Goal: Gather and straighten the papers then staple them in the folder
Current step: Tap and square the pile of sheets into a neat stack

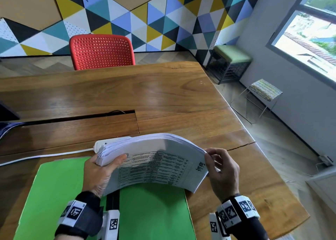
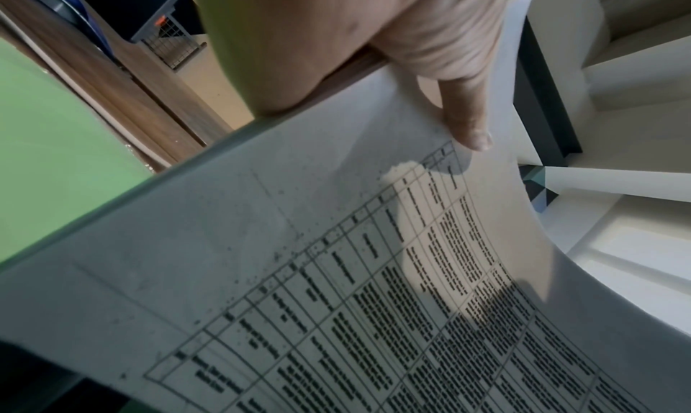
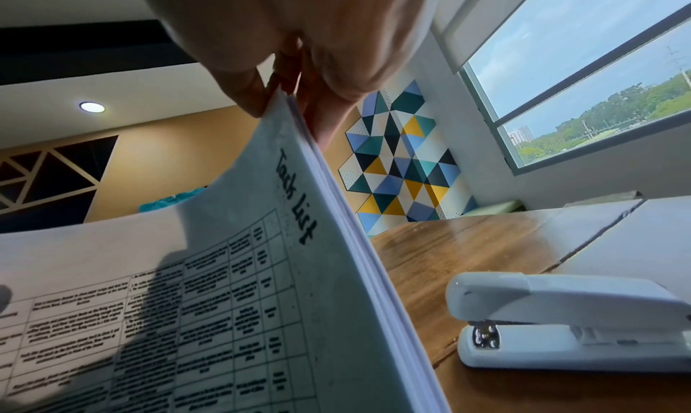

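Observation:
A thick stack of printed papers (image 1: 154,161), with a table headed "Task List" on top, arches above the open green folder (image 1: 54,194). My left hand (image 1: 101,170) grips the stack's left edge, thumb on the top sheet (image 2: 336,271). My right hand (image 1: 220,168) pinches the stack's right edge (image 3: 336,212) between thumb and fingers. A white stapler (image 3: 561,322) lies on the wood in the right wrist view, to the right of the papers; the head view does not show it.
A white power strip (image 1: 109,142) with its cord lies just behind the papers. The wooden table (image 1: 163,97) has a cable slot across its middle and its edge runs close on the right. A red chair (image 1: 101,51) stands at the far side.

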Demonstrator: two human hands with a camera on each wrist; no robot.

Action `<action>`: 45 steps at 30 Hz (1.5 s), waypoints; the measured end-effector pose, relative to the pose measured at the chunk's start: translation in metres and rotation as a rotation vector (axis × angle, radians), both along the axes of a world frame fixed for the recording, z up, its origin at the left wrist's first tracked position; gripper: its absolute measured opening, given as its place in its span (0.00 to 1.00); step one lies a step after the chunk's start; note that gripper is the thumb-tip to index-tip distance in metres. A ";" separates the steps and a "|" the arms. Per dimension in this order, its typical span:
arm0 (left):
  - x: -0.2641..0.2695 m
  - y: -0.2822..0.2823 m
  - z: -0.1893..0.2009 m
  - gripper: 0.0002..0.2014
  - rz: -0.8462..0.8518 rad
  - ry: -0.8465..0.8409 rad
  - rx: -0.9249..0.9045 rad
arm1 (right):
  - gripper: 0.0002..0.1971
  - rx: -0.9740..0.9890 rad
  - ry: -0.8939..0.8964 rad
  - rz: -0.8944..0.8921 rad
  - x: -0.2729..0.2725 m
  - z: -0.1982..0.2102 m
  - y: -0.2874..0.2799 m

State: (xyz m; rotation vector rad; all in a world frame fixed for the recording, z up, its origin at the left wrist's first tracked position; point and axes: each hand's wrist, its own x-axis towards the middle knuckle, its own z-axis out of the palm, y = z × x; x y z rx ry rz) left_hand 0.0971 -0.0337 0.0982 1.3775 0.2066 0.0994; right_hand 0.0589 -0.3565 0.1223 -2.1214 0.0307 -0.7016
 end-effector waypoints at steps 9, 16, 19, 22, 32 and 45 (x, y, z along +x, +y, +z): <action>-0.002 0.005 -0.004 0.22 0.020 0.027 -0.031 | 0.03 -0.027 -0.019 -0.009 0.001 0.005 0.004; 0.006 0.008 -0.012 0.15 0.072 0.086 -0.007 | 0.04 0.307 0.141 0.047 -0.010 -0.001 -0.001; 0.009 0.010 -0.013 0.14 0.074 0.106 -0.008 | 0.23 0.504 0.215 0.257 -0.022 -0.003 0.000; 0.009 0.012 -0.011 0.15 0.038 0.117 -0.024 | 0.52 0.447 0.362 0.315 -0.023 -0.015 -0.001; -0.016 0.020 0.005 0.24 0.026 0.018 -0.047 | 0.12 0.506 0.206 0.218 -0.010 -0.017 0.015; -0.011 0.014 -0.006 0.20 -0.004 0.042 0.059 | 0.07 0.023 0.016 0.187 -0.003 0.006 0.007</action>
